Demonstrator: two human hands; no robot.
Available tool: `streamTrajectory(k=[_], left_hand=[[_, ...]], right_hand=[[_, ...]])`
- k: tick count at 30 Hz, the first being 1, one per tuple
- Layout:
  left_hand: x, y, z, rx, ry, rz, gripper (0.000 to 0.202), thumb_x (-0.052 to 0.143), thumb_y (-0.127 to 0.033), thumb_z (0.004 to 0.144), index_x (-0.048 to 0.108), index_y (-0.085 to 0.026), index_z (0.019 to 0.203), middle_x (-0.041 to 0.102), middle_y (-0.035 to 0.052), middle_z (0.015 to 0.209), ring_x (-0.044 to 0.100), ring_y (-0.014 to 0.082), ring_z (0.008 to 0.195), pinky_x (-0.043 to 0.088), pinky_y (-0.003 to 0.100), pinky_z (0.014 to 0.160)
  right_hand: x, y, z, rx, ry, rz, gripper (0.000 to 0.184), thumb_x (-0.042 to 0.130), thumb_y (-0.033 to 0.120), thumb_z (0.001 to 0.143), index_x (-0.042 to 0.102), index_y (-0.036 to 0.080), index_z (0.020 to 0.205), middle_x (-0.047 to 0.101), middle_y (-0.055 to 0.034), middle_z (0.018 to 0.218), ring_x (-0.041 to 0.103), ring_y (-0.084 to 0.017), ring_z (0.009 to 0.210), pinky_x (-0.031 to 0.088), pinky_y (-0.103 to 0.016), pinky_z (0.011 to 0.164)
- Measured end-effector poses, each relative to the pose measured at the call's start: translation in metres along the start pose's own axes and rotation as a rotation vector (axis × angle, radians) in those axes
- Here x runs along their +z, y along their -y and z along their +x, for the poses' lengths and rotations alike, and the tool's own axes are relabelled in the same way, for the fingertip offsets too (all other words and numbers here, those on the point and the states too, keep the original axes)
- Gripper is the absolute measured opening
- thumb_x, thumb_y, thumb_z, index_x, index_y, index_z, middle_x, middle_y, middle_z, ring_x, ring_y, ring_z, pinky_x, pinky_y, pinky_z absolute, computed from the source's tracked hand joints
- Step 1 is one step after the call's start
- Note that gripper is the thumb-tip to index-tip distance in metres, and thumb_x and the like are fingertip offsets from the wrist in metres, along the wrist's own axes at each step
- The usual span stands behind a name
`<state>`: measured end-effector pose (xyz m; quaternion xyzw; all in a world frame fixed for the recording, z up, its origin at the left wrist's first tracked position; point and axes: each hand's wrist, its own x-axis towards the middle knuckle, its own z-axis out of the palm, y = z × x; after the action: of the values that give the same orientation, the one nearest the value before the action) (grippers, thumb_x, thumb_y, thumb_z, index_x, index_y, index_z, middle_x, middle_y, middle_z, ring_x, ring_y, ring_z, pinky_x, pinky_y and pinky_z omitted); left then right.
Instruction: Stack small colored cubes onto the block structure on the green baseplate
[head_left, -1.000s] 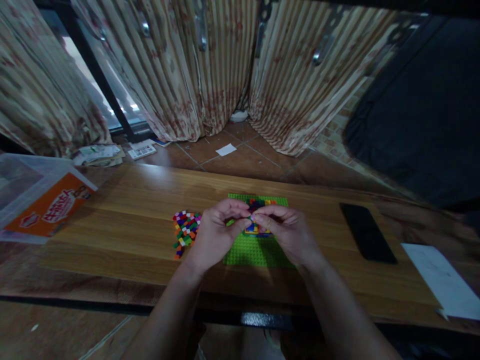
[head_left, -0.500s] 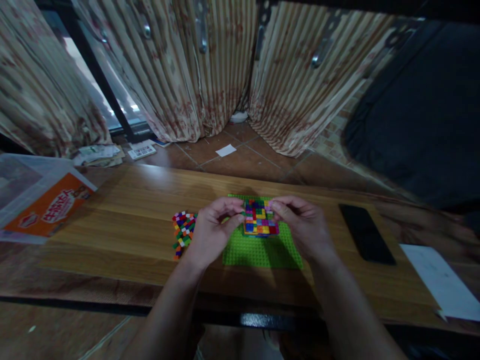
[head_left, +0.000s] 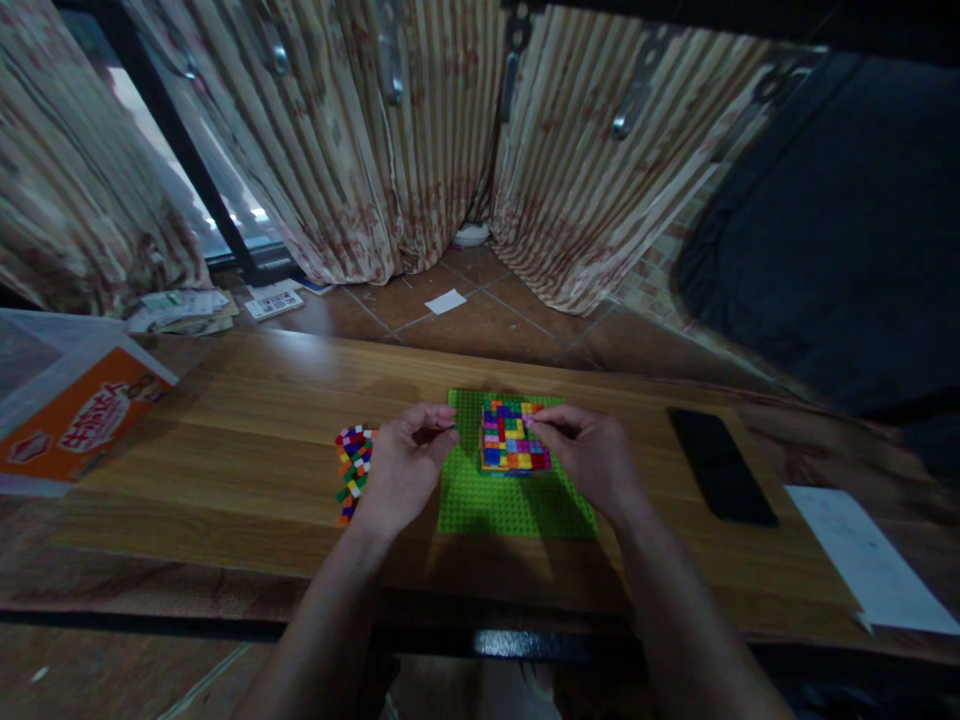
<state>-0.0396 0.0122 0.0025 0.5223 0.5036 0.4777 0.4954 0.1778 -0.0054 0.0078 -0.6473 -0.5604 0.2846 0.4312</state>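
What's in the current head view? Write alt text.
A person's right hand is at the right side of a multicoloured block build on a green baseplate; the left hand hovers left of the build. Loose blocks lie farther left, and a black phone-like slab lies right, on the wooden table.

The wooden table (head_left: 225, 430) bears loose bricks (head_left: 351, 466), 1 green baseplate (head_left: 517, 508), 1 black phone (head_left: 721, 466).

Bare forearms (head_left: 327, 608), bare wrists (head_left: 627, 503), bare fingers (head_left: 426, 413)
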Motion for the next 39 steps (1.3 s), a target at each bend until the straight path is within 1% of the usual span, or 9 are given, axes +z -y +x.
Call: streamTrajectory(k=[5,9,13,18,22,27,33,39], left_hand=[[0.001,0.001,0.000,-0.015,0.000,-0.018,0.019,0.073,-0.021,0.070,0.071,-0.015,0.088,0.072,0.0033,0.086,0.065,0.0163,0.081,0.051,0.031,0.080],[0.001,0.002,0.000,-0.005,0.000,-0.003,0.018,0.073,-0.020,0.070,0.071,-0.015,0.087,0.071,0.0026,0.084,0.065,0.0159,0.079,0.050,0.030,0.078],[0.001,0.003,0.000,-0.020,0.010,-0.010,0.018,0.071,-0.019,0.072,0.070,-0.015,0.089,0.072,0.0042,0.088,0.066,0.0166,0.083,0.051,0.031,0.081],[0.001,0.003,0.000,-0.007,0.018,0.009,0.018,0.072,-0.021,0.073,0.071,-0.015,0.090,0.072,0.0049,0.089,0.066,0.0173,0.084,0.051,0.031,0.083],[0.001,0.002,-0.001,-0.004,0.015,0.011,0.016,0.071,-0.020,0.073,0.071,-0.015,0.088,0.072,0.0037,0.086,0.066,0.0166,0.081,0.051,0.030,0.080],[0.004,0.001,-0.002,0.000,0.014,0.019,0.017,0.071,-0.020,0.074,0.071,-0.016,0.090,0.073,0.0028,0.085,0.066,0.0161,0.079,0.052,0.029,0.077],[0.013,-0.001,-0.007,0.012,0.093,0.110,0.015,0.066,-0.016,0.078,0.071,-0.016,0.092,0.074,0.0041,0.089,0.067,0.0169,0.082,0.052,0.030,0.081],[0.015,0.001,-0.008,0.019,0.137,0.177,0.020,0.063,-0.014,0.080,0.073,-0.018,0.097,0.073,0.0034,0.090,0.067,0.0175,0.084,0.052,0.030,0.082]], right_hand=[[0.007,0.003,0.001,-0.010,-0.072,-0.082,0.012,0.070,0.031,0.077,0.078,0.023,0.076,0.079,-0.0037,0.077,0.071,-0.021,0.069,0.051,-0.033,0.068],[0.010,0.003,0.002,-0.006,-0.108,-0.109,0.011,0.070,0.031,0.076,0.077,0.023,0.073,0.078,-0.0028,0.075,0.070,-0.020,0.067,0.050,-0.032,0.066],[0.008,0.000,0.002,-0.026,-0.079,-0.039,0.015,0.069,0.035,0.077,0.077,0.023,0.074,0.079,-0.0035,0.078,0.071,-0.021,0.070,0.052,-0.033,0.068],[0.009,-0.002,0.002,0.013,-0.089,0.042,0.014,0.071,0.035,0.074,0.076,0.022,0.075,0.079,-0.0042,0.078,0.072,-0.021,0.070,0.054,-0.032,0.068],[0.012,-0.003,0.003,0.027,-0.114,0.035,0.015,0.071,0.036,0.075,0.075,0.022,0.075,0.079,-0.0049,0.079,0.071,-0.021,0.070,0.053,-0.033,0.067],[0.013,-0.005,0.002,0.042,-0.134,0.005,0.016,0.072,0.037,0.075,0.075,0.022,0.074,0.077,-0.0044,0.075,0.070,-0.021,0.067,0.052,-0.032,0.065],[0.010,-0.003,0.003,0.063,-0.138,0.011,0.019,0.071,0.040,0.076,0.076,0.021,0.075,0.077,-0.0042,0.075,0.068,-0.019,0.066,0.050,-0.031,0.063],[0.007,-0.006,0.003,0.108,-0.068,0.017,0.025,0.074,0.044,0.073,0.075,0.020,0.072,0.074,-0.0039,0.069,0.062,-0.017,0.059,0.047,-0.030,0.058]])
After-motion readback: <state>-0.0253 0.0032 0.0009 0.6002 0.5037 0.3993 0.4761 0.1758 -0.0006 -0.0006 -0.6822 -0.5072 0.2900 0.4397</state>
